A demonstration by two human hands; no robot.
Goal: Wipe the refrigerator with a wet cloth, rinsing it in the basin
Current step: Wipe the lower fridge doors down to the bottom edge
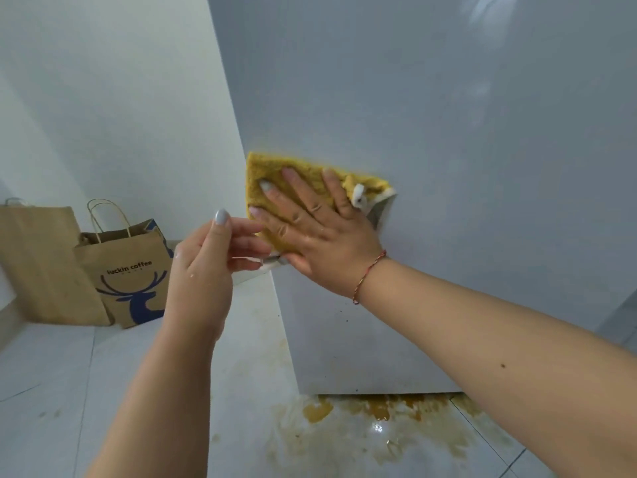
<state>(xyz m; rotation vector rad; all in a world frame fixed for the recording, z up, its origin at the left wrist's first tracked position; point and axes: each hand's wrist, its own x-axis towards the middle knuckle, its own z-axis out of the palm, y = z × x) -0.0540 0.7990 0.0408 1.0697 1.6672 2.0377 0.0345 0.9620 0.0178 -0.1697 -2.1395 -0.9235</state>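
Grey refrigerator (448, 167) side filling the right, yellow cloth (275, 177) flattened against it near its left edge under the spread, straight-fingered right hand (317, 229), left hand (206, 267) just beside, loosely curled fingers touching the cloth's lower corner, grip unclear.

Bare forearms, pale grey polished nails, thin red braided bracelet (369, 276) on right wrist

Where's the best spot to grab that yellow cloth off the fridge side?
Probably the loose folded corner at the right end of the yellow cloth, coming from the right: it stands off the refrigerator, while the right hand presses the rest flat.
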